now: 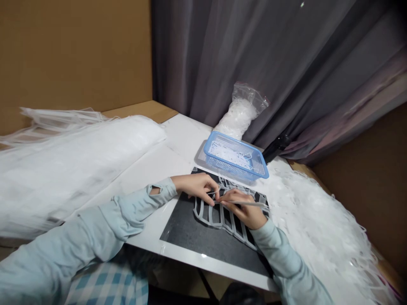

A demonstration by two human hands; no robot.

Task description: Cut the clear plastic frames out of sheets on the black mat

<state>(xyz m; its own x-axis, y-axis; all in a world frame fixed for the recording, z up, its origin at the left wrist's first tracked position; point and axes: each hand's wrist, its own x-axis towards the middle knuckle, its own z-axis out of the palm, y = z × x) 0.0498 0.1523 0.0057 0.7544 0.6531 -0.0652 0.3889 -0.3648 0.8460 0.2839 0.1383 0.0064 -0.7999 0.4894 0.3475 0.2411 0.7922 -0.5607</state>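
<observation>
A translucent white lattice-like piece (208,218) with a row of window-like openings lies on a dark mat (187,228). Over its upper part, my left hand (200,186) is closed with thumb and fingers brought together on a thin white loop (212,192). My right hand (243,207) meets it from the right, closed around a slim pale stick-like tool (249,203) whose tip points at the left fingertips. What exactly is pinched where the fingertips meet is too small to tell.
Behind the mat stands a blue mesh basket (262,169) holding small white pieces. A clear zip bag (237,116) full of white pieces leans behind it. White stacked material (79,165) covers the left side; a heap of white loops (314,224) lies right. A grey curtain (203,55) hangs behind.
</observation>
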